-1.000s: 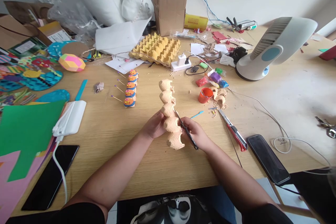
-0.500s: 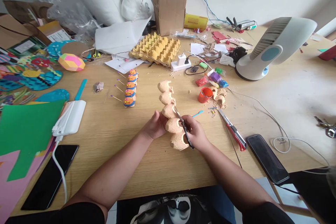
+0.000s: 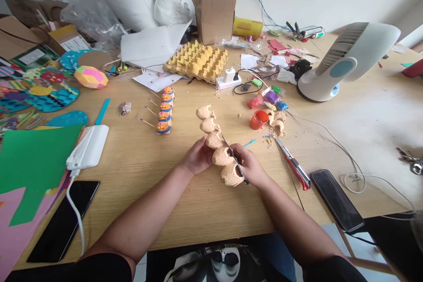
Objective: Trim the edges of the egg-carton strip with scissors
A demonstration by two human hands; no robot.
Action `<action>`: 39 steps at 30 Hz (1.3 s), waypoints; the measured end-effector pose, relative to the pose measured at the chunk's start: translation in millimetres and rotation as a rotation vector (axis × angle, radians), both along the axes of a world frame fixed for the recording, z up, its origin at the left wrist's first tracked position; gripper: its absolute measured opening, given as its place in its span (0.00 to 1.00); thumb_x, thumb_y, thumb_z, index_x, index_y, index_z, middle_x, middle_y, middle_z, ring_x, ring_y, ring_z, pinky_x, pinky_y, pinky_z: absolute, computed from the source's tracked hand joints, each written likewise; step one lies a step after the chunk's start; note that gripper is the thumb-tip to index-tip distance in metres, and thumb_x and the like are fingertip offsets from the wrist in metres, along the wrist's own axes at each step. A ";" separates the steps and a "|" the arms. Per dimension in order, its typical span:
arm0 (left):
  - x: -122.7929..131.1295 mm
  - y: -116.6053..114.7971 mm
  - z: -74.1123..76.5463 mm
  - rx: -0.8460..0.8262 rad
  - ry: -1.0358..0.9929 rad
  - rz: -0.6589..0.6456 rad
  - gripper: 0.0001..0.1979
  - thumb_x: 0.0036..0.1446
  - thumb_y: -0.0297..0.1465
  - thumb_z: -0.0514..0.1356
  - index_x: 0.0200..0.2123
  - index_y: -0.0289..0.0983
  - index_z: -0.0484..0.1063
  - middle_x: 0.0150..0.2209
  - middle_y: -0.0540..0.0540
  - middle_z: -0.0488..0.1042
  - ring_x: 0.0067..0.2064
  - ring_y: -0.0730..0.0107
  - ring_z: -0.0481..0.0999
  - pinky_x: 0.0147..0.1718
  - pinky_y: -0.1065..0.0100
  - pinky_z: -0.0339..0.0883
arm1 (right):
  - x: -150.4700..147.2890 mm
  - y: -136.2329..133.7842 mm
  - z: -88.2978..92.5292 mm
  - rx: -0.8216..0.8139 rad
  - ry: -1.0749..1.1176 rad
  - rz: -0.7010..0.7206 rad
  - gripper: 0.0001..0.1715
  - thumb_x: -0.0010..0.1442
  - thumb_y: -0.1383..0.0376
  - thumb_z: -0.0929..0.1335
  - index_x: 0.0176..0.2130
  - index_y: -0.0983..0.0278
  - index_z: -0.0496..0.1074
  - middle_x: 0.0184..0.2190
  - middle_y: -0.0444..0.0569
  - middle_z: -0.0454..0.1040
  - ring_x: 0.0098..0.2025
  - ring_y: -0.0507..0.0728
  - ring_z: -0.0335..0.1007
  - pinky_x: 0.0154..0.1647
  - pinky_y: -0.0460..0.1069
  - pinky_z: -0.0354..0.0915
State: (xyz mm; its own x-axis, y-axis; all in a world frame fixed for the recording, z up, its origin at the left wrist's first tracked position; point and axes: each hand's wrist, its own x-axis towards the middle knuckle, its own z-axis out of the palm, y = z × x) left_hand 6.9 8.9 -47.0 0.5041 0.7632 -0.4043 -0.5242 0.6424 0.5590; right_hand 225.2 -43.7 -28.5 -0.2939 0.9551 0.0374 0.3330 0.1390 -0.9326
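Observation:
A strip of peach-coloured egg carton cups (image 3: 220,155) is held over the desk, slanting from far left to near right. My left hand (image 3: 198,157) grips it from the left side, with its fingertips hidden behind the cups. In my right hand (image 3: 250,166) is a pair of black-handled scissors (image 3: 235,157), its blades lying against the right edge of the strip near the middle cup. Beyond and to the left stands a painted egg carton caterpillar (image 3: 164,111), orange and blue, with purple-tipped sticks.
On the right lie a red cup (image 3: 258,120), carton scraps (image 3: 279,123), a red utility knife (image 3: 293,164), a phone (image 3: 337,199) and a white fan (image 3: 333,64). A yellow egg tray (image 3: 198,61) sits behind. At left are a power bank (image 3: 88,147) and green paper (image 3: 36,154).
The carton strip has turned slightly, its near end shifting right and its far end left. Both hands keep their hold, and the scissors have moved a little with the strip.

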 end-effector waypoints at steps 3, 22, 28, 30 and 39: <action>1.9 -0.5 3.1 -0.019 0.000 0.017 0.13 0.65 0.43 0.65 0.42 0.40 0.82 0.42 0.44 0.87 0.42 0.57 0.85 0.42 0.63 0.78 | 2.4 1.5 2.3 0.033 -0.054 -0.007 0.16 0.57 0.61 0.69 0.46 0.60 0.72 0.35 0.45 0.76 0.36 0.57 0.70 0.39 0.49 0.65; -1.3 1.2 -1.6 -0.035 -0.061 -0.010 0.11 0.65 0.38 0.65 0.41 0.37 0.83 0.41 0.42 0.87 0.40 0.59 0.84 0.39 0.64 0.77 | 5.8 3.6 9.9 0.103 -0.118 0.005 0.15 0.58 0.61 0.68 0.44 0.61 0.77 0.31 0.43 0.75 0.31 0.54 0.68 0.35 0.48 0.63; -1.3 0.4 0.5 -0.044 -0.077 -0.028 0.12 0.64 0.38 0.65 0.41 0.36 0.84 0.41 0.42 0.87 0.41 0.58 0.85 0.40 0.64 0.78 | 2.1 0.0 8.4 0.083 -0.075 -0.022 0.14 0.56 0.63 0.68 0.43 0.61 0.76 0.29 0.43 0.74 0.30 0.54 0.67 0.34 0.47 0.62; -2.0 0.6 -1.1 -0.039 -0.087 -0.041 0.12 0.63 0.39 0.66 0.41 0.36 0.84 0.41 0.42 0.87 0.41 0.59 0.85 0.40 0.64 0.79 | 0.7 -0.7 8.6 0.077 -0.059 -0.029 0.13 0.55 0.64 0.68 0.42 0.61 0.76 0.28 0.42 0.74 0.30 0.54 0.67 0.34 0.47 0.62; -3.8 1.8 -6.8 0.009 -0.091 -0.056 0.13 0.64 0.41 0.68 0.44 0.38 0.83 0.43 0.43 0.87 0.43 0.58 0.85 0.44 0.63 0.78 | -4.1 -3.8 10.6 0.055 -0.074 -0.073 0.11 0.51 0.65 0.67 0.38 0.61 0.74 0.25 0.39 0.69 0.28 0.52 0.62 0.32 0.46 0.57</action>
State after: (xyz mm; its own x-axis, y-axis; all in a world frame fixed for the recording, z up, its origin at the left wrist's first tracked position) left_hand 3.1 10.7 -53.8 0.5807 0.7361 -0.3479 -0.5364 0.6674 0.5166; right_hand 221.1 -47.5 -17.9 -0.2274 0.9712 0.0715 0.4115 0.1624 -0.8968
